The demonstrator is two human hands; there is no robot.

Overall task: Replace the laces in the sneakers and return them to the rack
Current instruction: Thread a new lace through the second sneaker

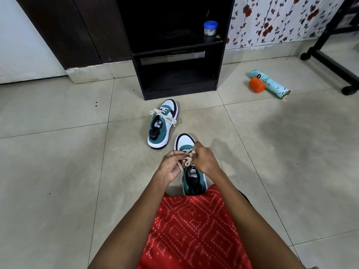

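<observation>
On the floor tiles (58,152) just ahead of the lap, toe pointing away: the near sneaker (185,141), teal, white and black. Above its tongue, the beige lace (188,162), bunched between both hands. Pinches one strand with the left hand (171,166), fingers curled round it, the strand trailing down beside the palm. Grips the looped part with the right hand (204,159), fingers bent tight, a strand crossing one finger. Further ahead and slightly left, apart from the first: the far sneaker (162,131), laced, with a loose bow spread over its sides. Just beyond that, the black rack (178,94), a blue-lidded jar (210,28) on its upper shelf. Off to the right on the floor, a turquoise spray can (272,84) on its side, with an orange cap (257,85) just beside it. Across the lap, a red patterned garment (194,230).
</observation>
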